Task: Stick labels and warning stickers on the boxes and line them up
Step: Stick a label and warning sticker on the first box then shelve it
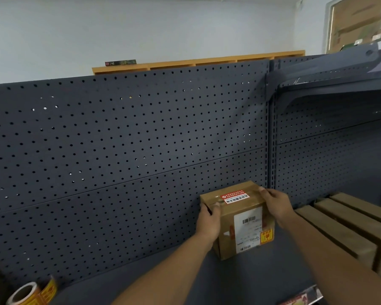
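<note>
A small brown cardboard box (227, 225) stands on the dark shelf (185, 280), close to the pegboard back. It carries a red-and-white warning sticker on top, a white barcode label on its front face and a yellow sticker at the lower right corner. My left hand (208, 221) grips the box's left side, thumb on the top edge. My right hand (276, 204) grips the top right edge, fingers curled over it. A roll of yellow stickers (34, 293) lies at the shelf's near left corner.
Three brown boxes (348, 227) stand in a row on the shelf to the right of the held box. The dark pegboard panel (119, 150) rises behind. An upper shelf (339, 78) overhangs at the right. A price-strip rail (301, 297) runs along the front edge.
</note>
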`<state>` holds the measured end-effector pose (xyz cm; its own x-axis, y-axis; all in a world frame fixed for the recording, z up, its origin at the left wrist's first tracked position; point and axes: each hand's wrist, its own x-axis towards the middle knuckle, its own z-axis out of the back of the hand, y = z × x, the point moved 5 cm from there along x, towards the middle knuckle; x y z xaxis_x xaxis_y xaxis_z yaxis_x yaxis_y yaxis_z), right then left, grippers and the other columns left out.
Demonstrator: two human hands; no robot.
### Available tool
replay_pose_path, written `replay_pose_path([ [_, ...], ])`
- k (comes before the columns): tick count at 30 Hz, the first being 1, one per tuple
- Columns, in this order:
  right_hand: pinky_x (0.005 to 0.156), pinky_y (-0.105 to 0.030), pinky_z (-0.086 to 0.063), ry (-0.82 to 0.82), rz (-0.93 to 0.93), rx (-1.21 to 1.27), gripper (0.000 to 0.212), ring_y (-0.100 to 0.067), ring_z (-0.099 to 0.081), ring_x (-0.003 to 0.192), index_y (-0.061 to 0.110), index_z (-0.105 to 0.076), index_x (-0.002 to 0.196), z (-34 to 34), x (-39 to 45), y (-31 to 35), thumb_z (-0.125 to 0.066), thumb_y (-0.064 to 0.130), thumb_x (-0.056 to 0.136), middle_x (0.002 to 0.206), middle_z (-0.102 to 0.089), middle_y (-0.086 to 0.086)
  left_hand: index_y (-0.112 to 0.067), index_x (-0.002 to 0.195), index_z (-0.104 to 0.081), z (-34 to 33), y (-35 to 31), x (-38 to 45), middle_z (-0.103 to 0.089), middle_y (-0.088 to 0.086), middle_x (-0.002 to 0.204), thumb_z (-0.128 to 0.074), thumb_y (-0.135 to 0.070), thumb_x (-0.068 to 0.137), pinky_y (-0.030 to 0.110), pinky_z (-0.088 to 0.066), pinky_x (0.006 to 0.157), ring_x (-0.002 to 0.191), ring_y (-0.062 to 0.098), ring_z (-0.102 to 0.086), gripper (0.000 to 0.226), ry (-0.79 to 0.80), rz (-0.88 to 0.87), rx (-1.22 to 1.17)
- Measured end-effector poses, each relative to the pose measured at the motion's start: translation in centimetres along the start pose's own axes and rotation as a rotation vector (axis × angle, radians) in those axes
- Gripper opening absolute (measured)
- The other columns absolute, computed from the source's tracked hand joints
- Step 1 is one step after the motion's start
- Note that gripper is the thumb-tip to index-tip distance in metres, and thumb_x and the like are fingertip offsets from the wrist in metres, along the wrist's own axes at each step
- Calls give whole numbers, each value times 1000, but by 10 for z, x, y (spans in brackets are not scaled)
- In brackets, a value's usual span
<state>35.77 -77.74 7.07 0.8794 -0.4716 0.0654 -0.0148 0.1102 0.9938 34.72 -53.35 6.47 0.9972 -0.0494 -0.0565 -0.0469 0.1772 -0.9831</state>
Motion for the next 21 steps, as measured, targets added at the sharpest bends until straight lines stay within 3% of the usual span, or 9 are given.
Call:
replay_pose_path([
  [6,89,-41,-54,-31,-28,1,42,-22,-65,90,3,-65,130,-5,-1,-1,-58,35,104,93,-67,0,-26,147,-44,3,1,11,-71,-1,114,-43,-50,106,30,-55,76,97,15,-70,47,-7,18,6],
  [10,97,-47,-55,-45,-24,-2,54,-28,-66,106,7,-61,138,1,-5,6,-61,46,100,116,-70,-8,-25,145,-46,-2,0,12,-71,-1,113,-44,-51,106,31,-55,77,96,16,-70,47,-8,16,18],
  [12,104,-47,-51,-65,37,-9,61,-28,-62,118,7,-55,144,5,-12,13,-64,47,98,127,-65,-8,-24,143,-49,0,-2,9,-70,1,115,-40,-57,105,33,-55,80,99,17,-69,51,-14,12,31],
  [15,108,-43,-47,-117,157,-73,55,-28,-57,128,7,-54,144,12,-25,26,-68,36,98,139,-61,-9,-24,134,-54,10,-4,4,-69,1,118,-29,-64,104,35,-52,86,100,16,-65,56,-49,-49,144],
  [21,101,-38,-48,-22,406,-391,33,-17,-52,120,15,-62,132,11,-69,59,-62,27,102,121,-55,2,-34,124,-57,26,-16,-27,-61,-8,121,-26,-65,103,44,-53,94,105,14,-63,49,-114,-287,445],
])
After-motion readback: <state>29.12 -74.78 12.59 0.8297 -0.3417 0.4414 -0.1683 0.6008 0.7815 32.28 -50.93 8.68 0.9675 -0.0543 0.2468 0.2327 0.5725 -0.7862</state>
